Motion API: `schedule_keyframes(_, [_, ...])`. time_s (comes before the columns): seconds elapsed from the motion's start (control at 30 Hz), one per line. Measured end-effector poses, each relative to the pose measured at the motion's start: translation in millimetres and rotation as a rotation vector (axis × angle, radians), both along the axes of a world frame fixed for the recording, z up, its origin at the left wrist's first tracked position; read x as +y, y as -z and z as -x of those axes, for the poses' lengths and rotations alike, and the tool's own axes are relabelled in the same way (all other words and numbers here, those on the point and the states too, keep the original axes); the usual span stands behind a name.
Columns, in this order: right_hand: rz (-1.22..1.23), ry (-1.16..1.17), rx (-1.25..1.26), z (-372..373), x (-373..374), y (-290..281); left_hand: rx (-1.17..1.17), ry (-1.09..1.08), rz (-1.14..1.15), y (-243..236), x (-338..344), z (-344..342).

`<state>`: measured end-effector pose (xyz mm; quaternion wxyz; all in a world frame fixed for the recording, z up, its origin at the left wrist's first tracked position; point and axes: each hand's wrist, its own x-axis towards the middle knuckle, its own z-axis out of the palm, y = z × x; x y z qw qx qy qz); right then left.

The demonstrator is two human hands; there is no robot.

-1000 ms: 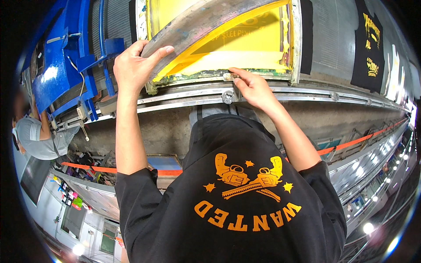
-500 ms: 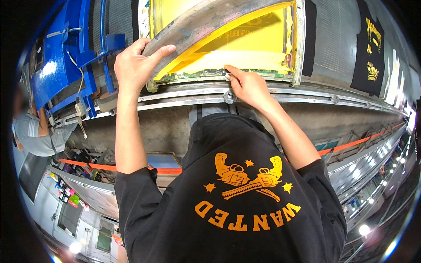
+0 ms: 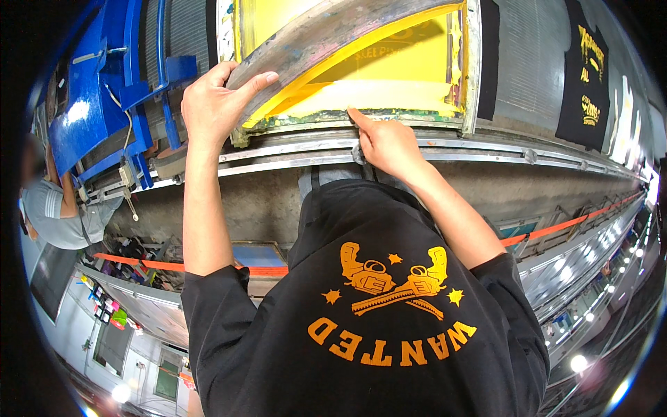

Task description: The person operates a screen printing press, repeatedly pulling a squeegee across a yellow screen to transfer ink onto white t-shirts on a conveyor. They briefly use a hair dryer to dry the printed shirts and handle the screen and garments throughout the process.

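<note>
**Holding squeegee (image 3: 306, 50) slanted over inked screen frame (image 3: 472, 83)**

Using screen frame as landmark, reading left to right. Noted co-worker in grey (image 3: 62, 219) well left of frame, then blue machinery (image 3: 90, 76) nearer its left side.

Holding squeegee at frame's near left corner with left hand (image 3: 214, 108): closed in a firm grip, with thumb over facing side and fingers behind. Noted squeegee running from there toward frame's far right, with yellow along lower edge.

Noted yellow ink (image 3: 389, 94) banked inside frame's near side. Pointing right hand (image 3: 390, 144) at middle of near rim, with index outstretched and other fingers curled. Unable to tell of anything held in this second grip, or of fingertip contact with ink.

Noted metal rail (image 3: 465, 146) just on near side of frame; printed black garment (image 3: 582, 90) on desk (image 3: 521, 62), well right of frame.

Judging step as tending ink or rim between strokes. Probably calling next for right hand clear of rim, squeegee held steady.
</note>
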<state>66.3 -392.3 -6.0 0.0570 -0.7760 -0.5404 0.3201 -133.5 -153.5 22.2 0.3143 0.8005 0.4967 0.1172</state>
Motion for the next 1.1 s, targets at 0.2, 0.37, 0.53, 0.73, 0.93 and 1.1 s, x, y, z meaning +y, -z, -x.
schedule_keyframes(0.2, [0.032,-0.197,-0.198,-12,-2,-7,0.025,0.016,-0.01,-3,-1,-1])
schedule_keyframes(0.37, [0.006,-0.296,-0.257,-26,-8,-9,0.049,0.02,-0.012,-1,-2,0])
schedule_keyframes(0.53, [-0.01,-0.344,-0.296,-40,-16,-12,0.037,0.016,-0.018,0,-2,0])
schedule_keyframes(0.73, [-0.042,-0.36,-0.307,-55,-23,-19,0.029,-0.007,0.001,-9,-6,-2])
schedule_keyframes(0.93, [-0.025,-0.363,-0.378,-74,-41,-25,0.016,-0.031,0.016,-6,-5,1])
schedule_keyframes(1.1, [-0.044,-0.355,-0.456,-87,-65,-25,0.03,-0.031,0.046,-20,-8,-4])
